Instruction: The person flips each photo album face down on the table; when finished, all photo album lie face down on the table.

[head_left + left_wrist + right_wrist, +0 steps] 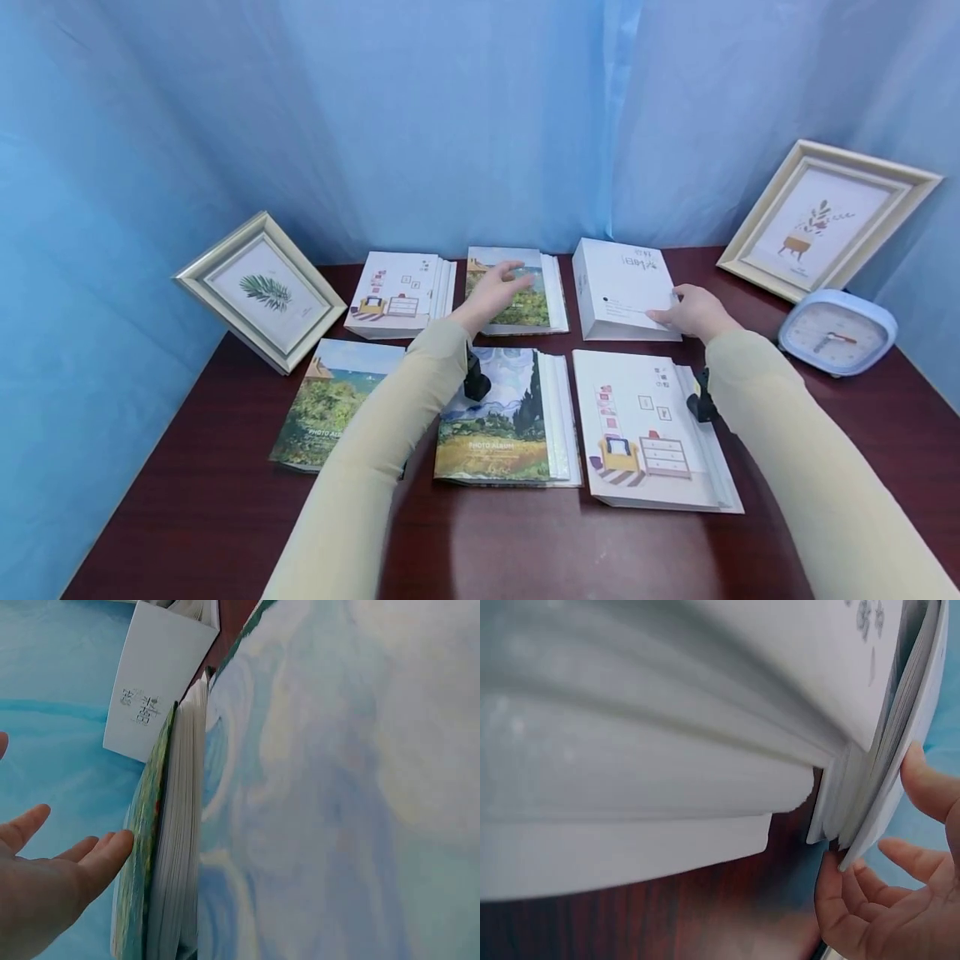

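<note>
Several photo albums lie in two rows on a dark wooden table (225,517). My left hand (495,292) reaches over the back middle album with a landscape cover (525,304). In the left wrist view its straight fingers (105,851) meet that album's cover edge (139,847). At the back right, my right hand (693,312) holds the near right edge of the white album (618,283). The right wrist view shows this hand (900,900) with the thumb over that album's edge (862,787) and the fingers under it.
The front row holds two landscape albums (330,400) (502,425) and a white one with a chair drawing (645,433); a similar white one (397,293) lies back left. Picture frames lean at the left (258,292) and right (825,217). A pale blue clock (836,332) stands at the right. Blue curtain behind.
</note>
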Tool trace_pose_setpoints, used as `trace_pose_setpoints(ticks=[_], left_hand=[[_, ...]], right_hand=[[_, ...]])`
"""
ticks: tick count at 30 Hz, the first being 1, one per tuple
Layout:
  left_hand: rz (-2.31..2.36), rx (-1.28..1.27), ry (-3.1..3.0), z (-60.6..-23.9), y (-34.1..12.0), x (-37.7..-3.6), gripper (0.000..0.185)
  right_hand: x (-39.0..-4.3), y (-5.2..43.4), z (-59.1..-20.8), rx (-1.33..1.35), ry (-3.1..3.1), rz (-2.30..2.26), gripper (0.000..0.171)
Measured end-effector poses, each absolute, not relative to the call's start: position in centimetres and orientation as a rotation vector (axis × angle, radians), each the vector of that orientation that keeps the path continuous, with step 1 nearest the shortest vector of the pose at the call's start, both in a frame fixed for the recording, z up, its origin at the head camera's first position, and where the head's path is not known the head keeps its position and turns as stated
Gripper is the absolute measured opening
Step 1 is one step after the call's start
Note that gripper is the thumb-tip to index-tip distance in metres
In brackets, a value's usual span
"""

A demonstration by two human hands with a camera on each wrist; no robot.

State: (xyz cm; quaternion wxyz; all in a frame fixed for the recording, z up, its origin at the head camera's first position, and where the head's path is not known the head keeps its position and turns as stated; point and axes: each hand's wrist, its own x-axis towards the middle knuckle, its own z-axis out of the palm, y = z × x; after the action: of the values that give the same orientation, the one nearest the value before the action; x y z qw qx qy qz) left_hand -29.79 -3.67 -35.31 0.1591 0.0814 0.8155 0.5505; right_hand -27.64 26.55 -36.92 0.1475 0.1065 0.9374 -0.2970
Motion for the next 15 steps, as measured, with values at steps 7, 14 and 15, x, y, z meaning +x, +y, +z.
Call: trace_pose_setpoints(ticks=[7,14,15], left_hand=[[1.617,0.227,2.223,-35.6,-1.5,-30.5,0.057],[1.508,0.280,2.304,-36.6,0.4,-30.5,0.056],[1.487,0.290,2.320,-36.8,0.6,-30.4,0.056]], right_hand=[[-27.9,26.7,-36.8,0.333,2.659,-0.908,0.083],[-28.4,28.1,-38.7,0.385,2.613,-1.058,0.092],[-28.5,28.4,-39.0,0.392,2.597,-1.094,0.095]])
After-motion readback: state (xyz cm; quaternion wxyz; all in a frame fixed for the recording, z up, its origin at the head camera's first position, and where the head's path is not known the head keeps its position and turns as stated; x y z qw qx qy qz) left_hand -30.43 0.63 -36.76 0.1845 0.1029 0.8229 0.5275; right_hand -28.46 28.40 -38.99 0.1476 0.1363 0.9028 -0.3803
